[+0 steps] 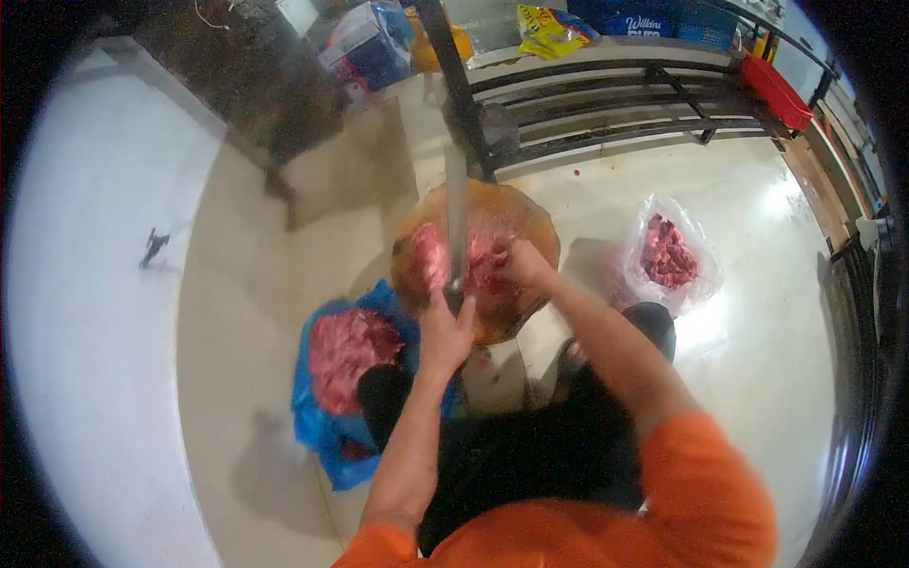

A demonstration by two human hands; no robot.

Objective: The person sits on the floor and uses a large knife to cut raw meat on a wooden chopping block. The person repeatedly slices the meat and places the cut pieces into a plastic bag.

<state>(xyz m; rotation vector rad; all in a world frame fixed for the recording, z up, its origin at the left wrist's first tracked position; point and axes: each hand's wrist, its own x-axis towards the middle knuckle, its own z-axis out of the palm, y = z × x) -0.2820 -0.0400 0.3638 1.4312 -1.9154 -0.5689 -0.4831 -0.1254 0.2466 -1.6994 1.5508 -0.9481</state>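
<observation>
A round wooden chopping block (519,308) stands on the floor between my legs, with raw red meat on it. My left hand (445,331) is closed around the dark handle of a long knife (456,213). The blade points away from me, over the block. One piece of meat (429,256) lies left of the blade. To the right of it, the fingers of my right hand (524,265) are closed on another piece of meat (486,257). My right fingertips are partly hidden, and the picture is slightly blurred there.
A large lump of meat (346,355) rests on a blue plastic bag (305,402) by my left leg. A clear plastic bag (699,270) of cut meat stands at the right. Beyond the block are a dark metal rack (606,137) and a red container (772,92).
</observation>
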